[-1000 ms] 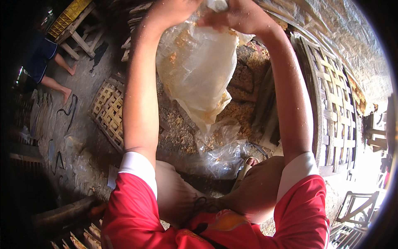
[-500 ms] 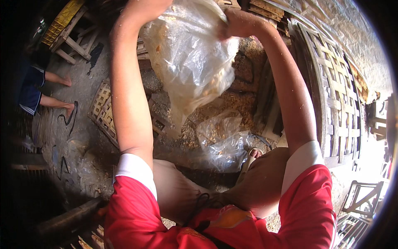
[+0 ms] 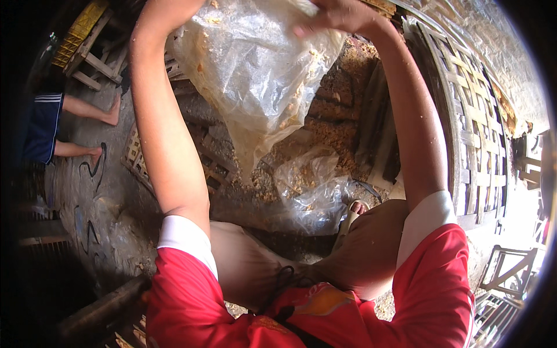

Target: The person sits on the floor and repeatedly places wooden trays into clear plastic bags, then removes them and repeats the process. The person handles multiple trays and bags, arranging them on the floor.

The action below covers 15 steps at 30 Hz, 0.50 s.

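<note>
A large clear plastic bag (image 3: 249,75), wrinkled and flecked with yellowish crumbs, hangs between my two raised hands. Its bottom tapers to a crumpled point. My left hand (image 3: 174,13) grips it at the upper left; the fingers are mostly cut off by the frame's top edge. At the upper right, my right hand (image 3: 342,17) holds the bag's top edge, with a blurred thumb or finger lying across the plastic. Below the bag, another clear plastic sheet (image 3: 313,188) lies crumpled on the crumb-strewn ground, near my sandalled foot (image 3: 355,210).
Woven slatted panels (image 3: 473,122) lean along the right side. A slatted crate (image 3: 136,156) lies low at left, behind my forearm. Farther left are another person's bare legs (image 3: 87,110), and a wooden stand (image 3: 96,64) beside a yellow crate (image 3: 78,32). A wooden frame (image 3: 509,267) stands lower right.
My hands and the bag have shifted up and leftward, and the bag is spread wider. My right hand's fingers have loosened from a fist. The other person's feet have moved slightly.
</note>
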### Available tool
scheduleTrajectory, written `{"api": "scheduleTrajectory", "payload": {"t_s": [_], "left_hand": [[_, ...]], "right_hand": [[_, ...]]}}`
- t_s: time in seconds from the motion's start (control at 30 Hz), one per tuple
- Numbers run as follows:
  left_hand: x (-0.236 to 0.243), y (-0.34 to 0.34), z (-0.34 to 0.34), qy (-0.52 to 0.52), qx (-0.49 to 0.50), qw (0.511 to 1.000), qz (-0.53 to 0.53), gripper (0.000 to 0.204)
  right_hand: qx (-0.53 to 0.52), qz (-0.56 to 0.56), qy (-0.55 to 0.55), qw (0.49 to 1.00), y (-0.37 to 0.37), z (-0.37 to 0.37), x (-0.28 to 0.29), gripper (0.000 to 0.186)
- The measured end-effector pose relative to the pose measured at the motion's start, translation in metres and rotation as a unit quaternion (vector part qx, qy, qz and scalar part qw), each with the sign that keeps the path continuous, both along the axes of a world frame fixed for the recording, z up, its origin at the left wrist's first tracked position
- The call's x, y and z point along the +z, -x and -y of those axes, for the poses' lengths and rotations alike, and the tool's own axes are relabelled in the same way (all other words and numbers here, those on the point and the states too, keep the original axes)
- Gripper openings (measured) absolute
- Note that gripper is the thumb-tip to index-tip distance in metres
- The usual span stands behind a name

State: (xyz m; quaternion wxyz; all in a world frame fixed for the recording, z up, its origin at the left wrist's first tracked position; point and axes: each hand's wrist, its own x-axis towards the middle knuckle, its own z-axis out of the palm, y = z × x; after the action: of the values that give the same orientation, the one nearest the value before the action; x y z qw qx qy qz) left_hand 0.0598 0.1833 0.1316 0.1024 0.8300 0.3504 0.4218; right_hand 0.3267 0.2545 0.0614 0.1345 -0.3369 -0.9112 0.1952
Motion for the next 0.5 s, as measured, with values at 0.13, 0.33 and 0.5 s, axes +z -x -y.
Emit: {"api": "scheduleTrajectory", "payload": {"t_s": [0.13,0.33,0.5], "left_hand": [[0.011,-0.001,0.005,-0.019,0.012,1.0,0.002,0.033],[-0.007,0.065,-0.021,-0.008,0.11,0.992,-0.061,0.043],[-0.006,0.104,-0.011,0.044,0.155,0.975,-0.156,0.077]], "right_hand": [[-0.125,0.041,0.017,0.991,0.004,-0.013,-0.03,0.051],[-0.098,-0.057,0.133,0.985,-0.09,-0.047,-0.065,0.044],[-0.06,-0.258,0.147,0.953,-0.049,-0.011,-0.003,0.022]]}}
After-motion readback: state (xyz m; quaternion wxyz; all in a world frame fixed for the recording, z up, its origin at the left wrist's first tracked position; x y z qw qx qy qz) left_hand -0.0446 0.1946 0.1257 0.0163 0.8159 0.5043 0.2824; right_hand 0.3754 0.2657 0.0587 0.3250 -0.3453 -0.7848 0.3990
